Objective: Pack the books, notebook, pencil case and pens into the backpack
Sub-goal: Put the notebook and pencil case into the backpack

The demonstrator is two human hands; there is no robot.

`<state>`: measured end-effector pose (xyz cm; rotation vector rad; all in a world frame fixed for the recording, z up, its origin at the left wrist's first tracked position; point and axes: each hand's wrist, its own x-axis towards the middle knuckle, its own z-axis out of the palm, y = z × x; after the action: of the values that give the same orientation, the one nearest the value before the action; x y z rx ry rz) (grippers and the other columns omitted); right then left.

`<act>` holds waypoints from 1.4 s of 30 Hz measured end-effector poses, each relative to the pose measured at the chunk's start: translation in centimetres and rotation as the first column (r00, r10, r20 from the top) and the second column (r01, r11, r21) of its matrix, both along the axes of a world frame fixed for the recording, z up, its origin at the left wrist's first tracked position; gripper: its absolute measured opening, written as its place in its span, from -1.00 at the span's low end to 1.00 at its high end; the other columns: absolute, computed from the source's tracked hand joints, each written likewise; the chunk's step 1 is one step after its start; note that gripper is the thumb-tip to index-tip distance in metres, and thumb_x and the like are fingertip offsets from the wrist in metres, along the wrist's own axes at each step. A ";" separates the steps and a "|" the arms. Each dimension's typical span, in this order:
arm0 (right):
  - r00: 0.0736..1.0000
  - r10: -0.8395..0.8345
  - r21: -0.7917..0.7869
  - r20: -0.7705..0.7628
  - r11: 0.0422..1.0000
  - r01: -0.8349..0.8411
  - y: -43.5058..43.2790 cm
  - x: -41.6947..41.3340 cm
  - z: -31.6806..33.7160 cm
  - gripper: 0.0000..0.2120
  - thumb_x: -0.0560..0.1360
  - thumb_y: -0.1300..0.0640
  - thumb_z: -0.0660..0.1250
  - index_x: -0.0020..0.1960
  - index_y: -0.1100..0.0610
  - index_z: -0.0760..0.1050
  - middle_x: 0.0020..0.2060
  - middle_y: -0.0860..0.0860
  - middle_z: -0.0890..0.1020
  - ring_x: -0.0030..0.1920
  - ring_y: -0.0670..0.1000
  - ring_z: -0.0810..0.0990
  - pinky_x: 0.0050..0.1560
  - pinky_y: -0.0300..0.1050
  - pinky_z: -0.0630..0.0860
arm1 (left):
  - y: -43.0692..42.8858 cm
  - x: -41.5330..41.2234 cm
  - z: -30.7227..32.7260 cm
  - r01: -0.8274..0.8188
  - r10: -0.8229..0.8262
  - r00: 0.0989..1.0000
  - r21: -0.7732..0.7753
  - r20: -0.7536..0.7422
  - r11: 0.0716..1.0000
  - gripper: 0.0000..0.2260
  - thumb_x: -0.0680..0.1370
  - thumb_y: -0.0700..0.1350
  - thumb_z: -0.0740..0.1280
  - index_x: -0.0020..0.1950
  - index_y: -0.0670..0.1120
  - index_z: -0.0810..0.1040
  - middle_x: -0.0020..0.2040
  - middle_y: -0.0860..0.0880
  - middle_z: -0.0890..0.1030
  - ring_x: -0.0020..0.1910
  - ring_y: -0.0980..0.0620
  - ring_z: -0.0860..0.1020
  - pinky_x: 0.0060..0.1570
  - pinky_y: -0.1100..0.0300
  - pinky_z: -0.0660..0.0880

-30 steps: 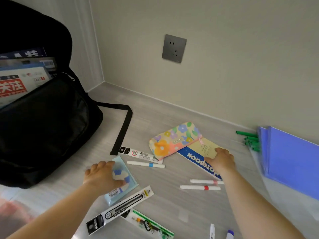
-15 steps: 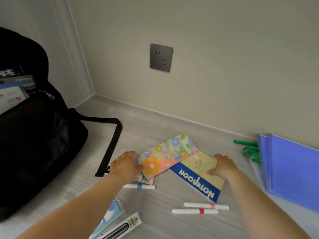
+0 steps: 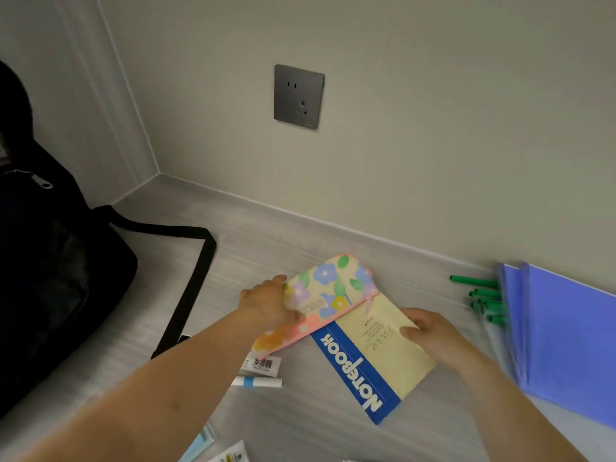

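Floral cloth pencil case (image 3: pixel 328 296), matt

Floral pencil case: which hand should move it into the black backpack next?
Left, likely. The left hand grips the floral fabric pencil case, and the black backpack sits on that side; the right hand holds the yellow-and-blue notebook, farther away.

Dim, soft – slight motion blur
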<state>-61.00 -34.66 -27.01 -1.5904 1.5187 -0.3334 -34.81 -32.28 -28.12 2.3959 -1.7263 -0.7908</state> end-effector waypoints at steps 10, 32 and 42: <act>0.736 -0.317 0.069 0.598 0.935 0.347 2.6 2.4 1.9 -0.71 0.49 0.38 0.17 -0.14 0.04 0.52 -0.36 -0.12 0.68 -0.39 -0.19 0.63 -0.44 -0.39 0.53 | 2.4 0.1 2.4 -0.274 0.196 0.239 0.127 -0.951 0.953 -0.88 0.48 -0.17 0.33 0.00 -0.11 0.58 -0.37 0.04 0.71 -0.39 0.11 0.67 -0.42 0.29 0.59; 0.745 -0.082 -0.089 0.662 0.978 0.186 12.1 13.4 4.8 -0.63 0.49 0.42 0.15 -0.24 0.00 0.51 -0.28 -0.10 0.62 -0.39 -0.26 0.60 -0.38 -0.47 0.49 | 15.0 5.2 5.5 -0.512 0.107 -0.022 0.103 -0.994 0.853 -0.90 0.54 -0.07 0.23 -0.06 -0.04 0.51 -0.35 0.03 0.72 -0.38 0.07 0.68 -0.47 0.24 0.58; 0.695 -0.006 0.346 0.719 0.870 -0.351 14.2 15.5 7.4 -0.62 0.19 0.05 0.46 -0.06 0.21 0.58 -0.33 0.02 0.73 -0.31 -0.03 0.70 -0.33 -0.19 0.62 | 19.0 5.1 7.2 -0.624 0.002 0.341 -0.225 -0.940 0.748 -0.24 0.39 -0.28 0.43 0.34 0.25 0.08 -0.04 0.22 0.57 -0.20 0.25 0.63 -0.30 0.35 0.58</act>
<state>-45.55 -20.51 -19.66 -1.0223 0.7468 -0.3772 -29.71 -13.27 -20.91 1.2994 -0.7478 -1.0270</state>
